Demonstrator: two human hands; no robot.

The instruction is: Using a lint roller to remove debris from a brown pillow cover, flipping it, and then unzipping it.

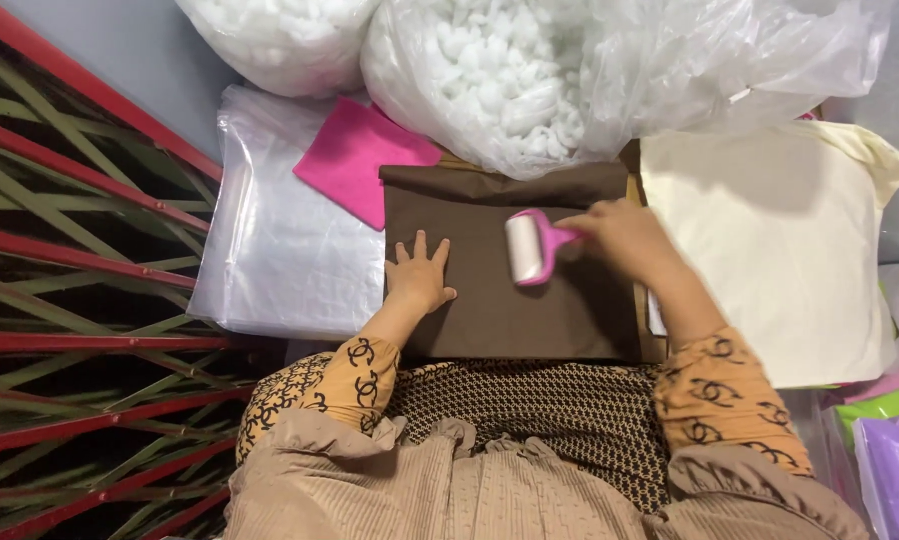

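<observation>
The brown cloth [530,300] lies flat, its top edge folded, just before the person. One lint roller [528,248] – pink handle, white drum – rests on it. Two bags of white stuffing [500,90] sit behind. The right hand [625,235] wraps the handle; the left hand [420,275] presses flat, fingers spread.

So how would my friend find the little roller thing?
Find the brown cloth in the middle, below the big bags of white stuffing. On it, the right hand holds a lint roller: the only pink-handled thing with a white drum.
</observation>
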